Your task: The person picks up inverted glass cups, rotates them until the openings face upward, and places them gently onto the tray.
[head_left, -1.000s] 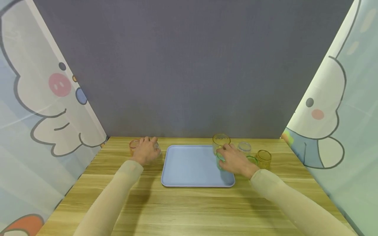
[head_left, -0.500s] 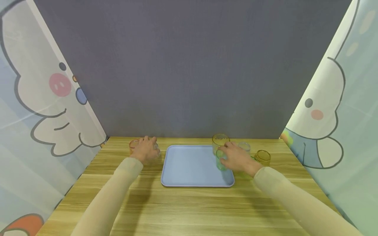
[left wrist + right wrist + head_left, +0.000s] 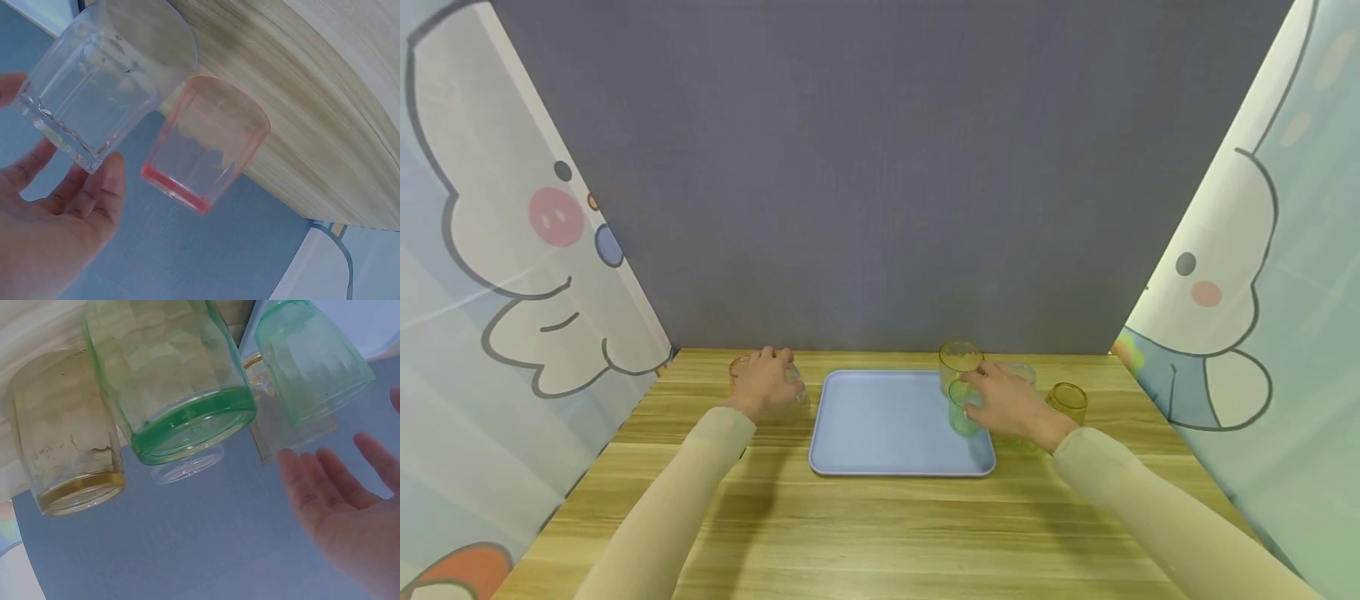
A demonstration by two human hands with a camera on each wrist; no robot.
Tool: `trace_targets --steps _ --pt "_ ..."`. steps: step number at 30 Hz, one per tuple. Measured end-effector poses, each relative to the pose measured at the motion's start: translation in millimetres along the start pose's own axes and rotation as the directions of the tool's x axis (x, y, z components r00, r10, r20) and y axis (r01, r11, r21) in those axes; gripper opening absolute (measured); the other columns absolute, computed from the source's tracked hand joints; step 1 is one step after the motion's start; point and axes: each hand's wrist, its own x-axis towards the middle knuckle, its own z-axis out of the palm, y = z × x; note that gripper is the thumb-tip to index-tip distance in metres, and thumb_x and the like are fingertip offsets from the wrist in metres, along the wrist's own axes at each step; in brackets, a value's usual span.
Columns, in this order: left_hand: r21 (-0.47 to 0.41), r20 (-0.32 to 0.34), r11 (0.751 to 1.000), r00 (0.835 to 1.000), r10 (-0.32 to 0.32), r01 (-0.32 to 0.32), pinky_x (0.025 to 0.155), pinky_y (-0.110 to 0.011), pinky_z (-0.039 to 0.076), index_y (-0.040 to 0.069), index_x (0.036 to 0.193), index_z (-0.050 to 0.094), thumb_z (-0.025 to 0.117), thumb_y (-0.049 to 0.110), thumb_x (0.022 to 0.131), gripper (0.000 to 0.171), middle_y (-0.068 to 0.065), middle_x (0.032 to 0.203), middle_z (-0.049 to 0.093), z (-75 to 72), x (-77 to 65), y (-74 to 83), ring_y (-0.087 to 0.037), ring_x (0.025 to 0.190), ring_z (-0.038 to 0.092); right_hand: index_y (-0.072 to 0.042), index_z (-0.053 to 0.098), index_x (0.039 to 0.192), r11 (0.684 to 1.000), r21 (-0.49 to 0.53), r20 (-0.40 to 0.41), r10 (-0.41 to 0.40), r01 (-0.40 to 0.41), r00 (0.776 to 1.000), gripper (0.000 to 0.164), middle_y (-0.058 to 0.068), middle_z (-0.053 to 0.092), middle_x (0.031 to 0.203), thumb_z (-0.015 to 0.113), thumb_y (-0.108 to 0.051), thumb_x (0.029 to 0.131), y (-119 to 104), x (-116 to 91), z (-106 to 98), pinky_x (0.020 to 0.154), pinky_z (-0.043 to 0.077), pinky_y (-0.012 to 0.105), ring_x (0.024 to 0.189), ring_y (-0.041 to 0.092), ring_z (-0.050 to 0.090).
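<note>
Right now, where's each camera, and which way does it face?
Head: on the head, facing forward-down at the tray; left hand, right hand, sleeves show.
Left wrist: on that wrist, toward clear glass and reddish glass; left hand shows.
Right wrist: likewise, toward mint glass and amber glass; right hand shows.
Head and right wrist share mint glass.

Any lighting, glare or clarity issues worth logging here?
Head view: soft arm shadows on the wooden table, distant glasses small and faint; left wrist view: bluish, hazy cast, the clear glass showing pale reflections; right wrist view: similarly bluish and hazy, light highlights along the rim-like base of the large green glass.
</note>
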Motion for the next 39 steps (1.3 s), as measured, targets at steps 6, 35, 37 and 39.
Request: trace_targets --steps 6,35,37,39 --pt "0.025 -0.010 1.000 1.000 -0.003 0.004 0.094 -0.070 0.042 0.001 0.139 0.052 0.065 0.036 0.093 0.060 -0.032 0.135 0.047 -4.5 -3.0 -0.9 -0.052 0.126 0.043 -0.004 0.061 0.136 0.998 0.059 -0.019 0.028 -0.027 0.999 0.049 0.020 0.059 0.126 0.067 -0.027 0.094 -1.2 0.3 -2.6 0.088 0.052 0.058 0.113 0.039 0.058" --pt "0.003 -0.107 0.998 0.992 0.065 -0.065 0.083 -0.064 0.042 0.005 0.136 0.056 0.060 0.040 0.092 0.056 -0.028 0.130 0.050 -20.1 -26.6 21.5 -0.049 0.115 0.047 -0.005 0.064 0.133 0.966 0.259 -0.153 0.033 0.007 0.988 0.045 0.018 0.059 0.130 0.069 -0.028 0.094 -23.6 -2.5 -3.9 0.100 0.044 0.061 0.123 0.042 0.053" --pt "-0.024 -0.119 0.997 0.990 0.072 -0.076 0.084 -0.063 0.042 0.005 0.135 0.057 0.061 0.038 0.090 0.056 -0.027 0.129 0.050 -20.1 -28.8 25.2 -0.048 0.115 0.047 -0.006 0.064 0.133 0.961 0.276 -0.161 0.034 0.012 0.986 0.046 0.016 0.059 0.129 0.069 -0.029 0.094 -26.5 -4.0 -3.5 0.098 0.046 0.060 0.121 0.040 0.054" --pt "-0.055 -0.128 0.995 0.989 0.080 -0.088 0.088 -0.062 0.043 0.005 0.134 0.057 0.062 0.036 0.089 0.055 -0.026 0.129 0.050 -20.2 -30.8 29.0 -0.047 0.116 0.046 -0.007 0.063 0.134 0.956 0.293 -0.165 0.033 0.017 0.986 0.047 0.015 0.059 0.129 0.069 -0.030 0.094 -28.7 -5.4 -2.6 0.098 0.046 0.061 0.121 0.040 0.054"
